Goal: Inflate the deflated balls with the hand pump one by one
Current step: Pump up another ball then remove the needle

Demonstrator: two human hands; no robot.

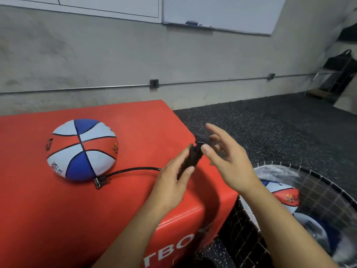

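Both bare forearms reach forward side by side, the left hand [174, 176] curled with fingers and thumb wrapped round the blurred black cylindrical hand pump [191, 158], the right hand [228, 158] just beside it, palm turned inward, fingers spread and loosely extended about the pump's handle end.
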